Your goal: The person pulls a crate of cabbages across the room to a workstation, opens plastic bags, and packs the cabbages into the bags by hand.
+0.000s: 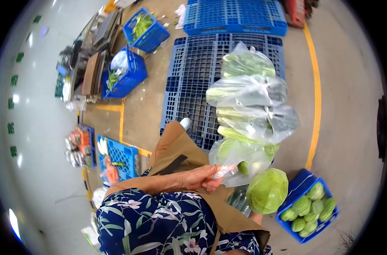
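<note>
The left hand [204, 177] has its grip pinched on a shiny strip of clear plastic [225, 171] at the edge of a translucent plastic bag [253, 158] of green produce [227, 148]. The right hand [256, 217], fingers hidden, holds a round pale-green cabbage [267, 191] beside that bag, near a blue plastic crate [296, 189] of green vegetables [302, 205].

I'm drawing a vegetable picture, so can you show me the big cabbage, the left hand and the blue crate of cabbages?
Big cabbage [267, 191], head view: middle of its green leaves.
Left hand [201, 177], head view: back of the hand.
Blue crate of cabbages [296, 188], head view: its side wall.
</note>
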Motion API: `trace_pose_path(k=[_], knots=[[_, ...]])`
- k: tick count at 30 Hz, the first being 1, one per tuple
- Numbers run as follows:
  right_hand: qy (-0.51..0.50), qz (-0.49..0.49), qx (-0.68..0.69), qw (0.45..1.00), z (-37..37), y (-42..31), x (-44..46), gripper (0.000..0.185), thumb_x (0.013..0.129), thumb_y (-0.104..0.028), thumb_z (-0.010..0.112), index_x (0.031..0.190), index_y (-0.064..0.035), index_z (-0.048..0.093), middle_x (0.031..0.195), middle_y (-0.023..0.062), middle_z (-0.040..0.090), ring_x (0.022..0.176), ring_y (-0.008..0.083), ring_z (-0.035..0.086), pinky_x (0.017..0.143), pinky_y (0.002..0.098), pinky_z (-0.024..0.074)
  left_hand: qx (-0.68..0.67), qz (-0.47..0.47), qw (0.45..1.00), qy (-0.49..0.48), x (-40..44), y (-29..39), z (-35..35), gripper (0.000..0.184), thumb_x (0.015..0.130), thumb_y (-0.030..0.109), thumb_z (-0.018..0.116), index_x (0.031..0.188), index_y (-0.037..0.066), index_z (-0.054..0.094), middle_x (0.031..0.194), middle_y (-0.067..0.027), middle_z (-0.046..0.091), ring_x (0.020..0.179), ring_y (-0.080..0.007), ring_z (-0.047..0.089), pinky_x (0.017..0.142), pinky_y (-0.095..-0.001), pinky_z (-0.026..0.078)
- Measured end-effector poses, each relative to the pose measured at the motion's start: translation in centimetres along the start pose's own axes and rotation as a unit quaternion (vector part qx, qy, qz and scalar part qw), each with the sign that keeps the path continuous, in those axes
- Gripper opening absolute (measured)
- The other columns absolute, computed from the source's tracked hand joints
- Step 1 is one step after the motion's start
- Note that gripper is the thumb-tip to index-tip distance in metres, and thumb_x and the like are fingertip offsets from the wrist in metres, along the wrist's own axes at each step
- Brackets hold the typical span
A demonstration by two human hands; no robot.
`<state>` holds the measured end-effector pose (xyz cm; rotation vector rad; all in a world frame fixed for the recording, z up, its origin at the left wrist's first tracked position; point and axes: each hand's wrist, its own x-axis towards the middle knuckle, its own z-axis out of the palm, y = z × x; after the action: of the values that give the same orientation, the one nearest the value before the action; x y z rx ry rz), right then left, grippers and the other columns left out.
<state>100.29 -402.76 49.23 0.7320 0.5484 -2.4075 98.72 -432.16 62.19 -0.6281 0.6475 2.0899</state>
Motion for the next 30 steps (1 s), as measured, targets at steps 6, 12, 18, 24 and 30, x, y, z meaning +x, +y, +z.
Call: trace_pose_path(k=[6, 12, 18, 24, 30], knots=[[-0.015, 0.081, -0.121, 0.989, 17.1, 7.7, 3.0, 0.056, 0.085, -0.044, 0.051, 0.133, -0.0146, 0.041, 0.135, 0.0117, 0.042, 0.12, 0.0381, 0.041, 0.098, 0.0578, 0.0346, -0.032, 0.095, 0.991, -0.089, -11.6, 11.9, -9.1, 0.074, 0.089, 0.056, 0.042, 0.144, 0.014, 0.017, 0.069, 0.0026, 0.039, 0.052, -0.0058, 0.028, 0.051, -0.0214, 0.026], [0.001, 0.134, -0.155, 0.979, 32.6, 18.3, 3.0, 0.055, 0.086, -0.044, 0.05, 0.133, -0.0155, 0.041, 0.136, 0.0115, 0.041, 0.12, 0.0387, 0.04, 0.097, 0.0585, 0.0343, -0.043, 0.169, 0.978, -0.118, -24.4, 21.9, -16.4, 0.085, 0.08, 0.068, 0.046, 0.141, 0.013, 0.022, 0.075, 0.0011, 0.041, 0.055, -0.0058, 0.03, 0.054, -0.0211, 0.029], [-0.009, 0.169, -0.167, 0.971, 42.6, 23.4, 5.0, 0.054, 0.086, -0.044, 0.05, 0.133, -0.0165, 0.042, 0.136, 0.0114, 0.041, 0.121, 0.0393, 0.04, 0.097, 0.0592, 0.0341, -0.124, 0.33, 0.935, -0.036, -33.1, 27.0, -22.9, 0.061, 0.092, 0.054, 0.037, 0.138, 0.015, 0.029, 0.076, 0.0018, 0.044, 0.059, -0.0059, 0.031, 0.056, -0.0217, 0.03], [-0.011, 0.167, -0.191, 0.967, 46.3, 26.1, 8.6, 0.051, 0.088, -0.044, 0.049, 0.128, -0.0123, 0.045, 0.128, 0.011, 0.048, 0.114, 0.0385, 0.045, 0.094, 0.0556, 0.0381, -0.124, 0.407, 0.903, 0.062, -42.3, 30.6, -26.6, 0.064, 0.089, 0.063, 0.03, 0.135, 0.018, 0.032, 0.07, 0.0041, 0.038, 0.056, -0.0061, 0.028, 0.058, -0.0224, 0.028], [-0.004, 0.1, -0.221, 0.97, 50.0, 29.1, 15.0, 0.052, 0.088, -0.045, 0.049, 0.127, -0.012, 0.046, 0.128, 0.0107, 0.049, 0.113, 0.0371, 0.046, 0.093, 0.0542, 0.0395, -0.218, 0.469, 0.844, 0.137, -48.8, 31.4, -29.1, 0.058, 0.09, 0.063, 0.03, 0.129, 0.021, 0.036, 0.068, 0.004, 0.037, 0.053, -0.0055, 0.027, 0.057, -0.0226, 0.029]])
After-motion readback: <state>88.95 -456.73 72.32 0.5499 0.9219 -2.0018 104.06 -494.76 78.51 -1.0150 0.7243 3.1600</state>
